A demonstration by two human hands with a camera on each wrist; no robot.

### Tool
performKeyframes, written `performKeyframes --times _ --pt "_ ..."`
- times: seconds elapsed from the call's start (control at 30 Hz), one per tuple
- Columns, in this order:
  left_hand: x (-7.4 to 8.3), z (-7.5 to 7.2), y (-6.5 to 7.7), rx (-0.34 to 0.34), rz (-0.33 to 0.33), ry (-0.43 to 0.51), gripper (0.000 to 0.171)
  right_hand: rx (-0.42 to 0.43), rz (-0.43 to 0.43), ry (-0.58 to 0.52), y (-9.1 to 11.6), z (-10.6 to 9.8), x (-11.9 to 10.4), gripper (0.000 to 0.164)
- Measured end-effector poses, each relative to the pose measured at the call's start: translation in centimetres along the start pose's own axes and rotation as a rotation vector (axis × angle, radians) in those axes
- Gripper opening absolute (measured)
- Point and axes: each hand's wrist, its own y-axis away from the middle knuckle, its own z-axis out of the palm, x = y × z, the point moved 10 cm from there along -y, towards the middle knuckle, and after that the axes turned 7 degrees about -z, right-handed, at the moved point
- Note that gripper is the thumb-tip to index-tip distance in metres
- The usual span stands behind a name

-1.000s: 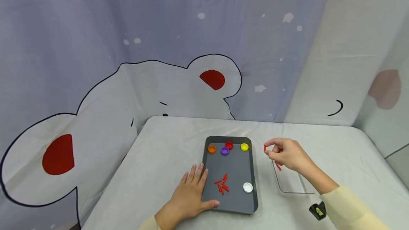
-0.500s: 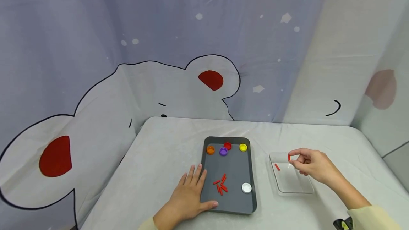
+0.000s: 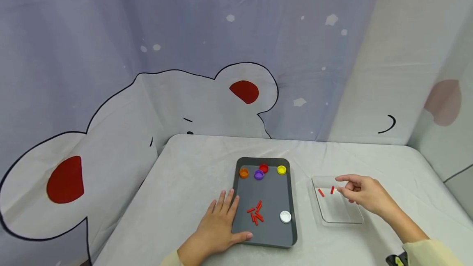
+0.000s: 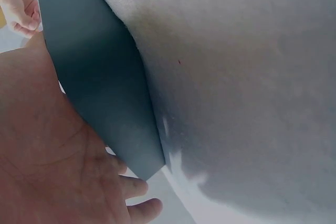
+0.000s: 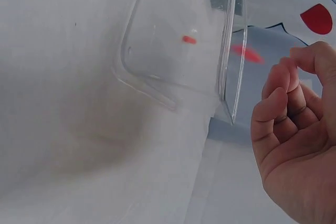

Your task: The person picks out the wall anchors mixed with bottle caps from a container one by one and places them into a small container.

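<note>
My left hand (image 3: 218, 225) lies with fingers spread along the left rim of a dark grey tray (image 3: 273, 194), the thumb over its near corner. Several small red sticks (image 3: 258, 216) are loose in this tray. My right hand (image 3: 363, 192) is over the right side of a clear plastic box (image 3: 340, 221), thumb and index finger apart. Just left of those fingertips is a red stick (image 3: 332, 190), blurred in the right wrist view and clear of the fingers. Another red stick (image 3: 321, 192) lies inside the box.
Orange (image 3: 244, 173), purple (image 3: 259, 174), red (image 3: 263, 168) and yellow (image 3: 281, 170) round caps sit toward the tray's far end. A white cap (image 3: 285, 216) is near its right rim. White cloth covers the table (image 3: 196, 167); a printed curtain (image 3: 207, 32) hangs behind.
My right hand has moved right from beside the tray to over the clear box, and its fingertips have let go of the red stick. My left hand has stayed in place.
</note>
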Motion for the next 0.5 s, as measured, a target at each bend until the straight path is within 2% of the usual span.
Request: performKeyframes --times 0.1,0.23,0.5 --pt "0.0 0.0 -0.1 0.001 0.002 -0.004 0.11 0.002 -0.004 0.009 -0.1 0.0 -0.2 0.037" --pt "-0.1 0.0 -0.1 0.0 0.002 -0.007 0.111 0.002 -0.041 -0.034 -0.6 0.7 -1.5 0.036" --pt "0.0 0.1 0.0 0.003 0.002 -0.012 0.11 -0.02 -0.097 -0.114 -2.3 4.4 -5.3 0.033"
